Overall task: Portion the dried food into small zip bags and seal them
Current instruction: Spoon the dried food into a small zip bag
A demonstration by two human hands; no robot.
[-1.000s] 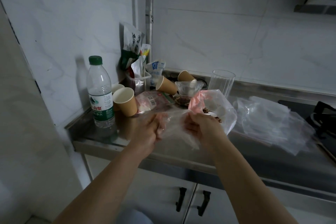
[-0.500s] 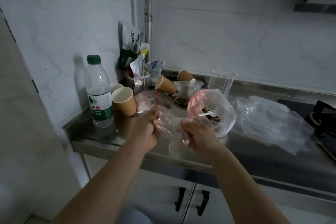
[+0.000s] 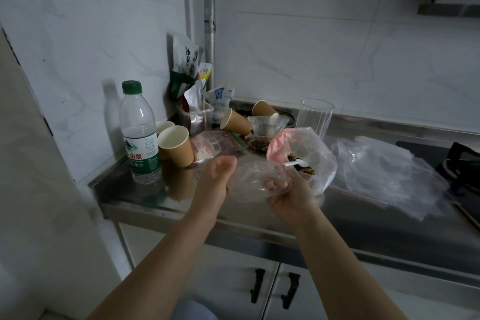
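Over the steel counter [image 3: 363, 218] I hold a small clear zip bag [image 3: 255, 179] between both hands. My right hand [image 3: 288, 197] grips its right side, fingers curled into the plastic. My left hand [image 3: 217, 174] is at the bag's left edge with the palm turned up; its fingertips are hidden behind the plastic. Just behind stands a larger clear bag with a pink edge [image 3: 304, 156] that holds brown dried food [image 3: 304, 167] and a white plastic spoon [image 3: 296, 163]. A pile of empty clear zip bags [image 3: 384, 171] lies to the right.
A water bottle [image 3: 140, 132] and upright paper cups [image 3: 176, 145] stand at the left. Tipped paper cups [image 3: 235, 122], snack packets [image 3: 185, 67], a packaged item [image 3: 215, 144] and a clear tumbler [image 3: 315, 117] crowd the back corner. A stove burner [image 3: 459, 161] is at far right.
The small bag has been lifted and spread wider between my hands. My left hand has turned palm up and moved a little left; my right hand has dropped slightly.
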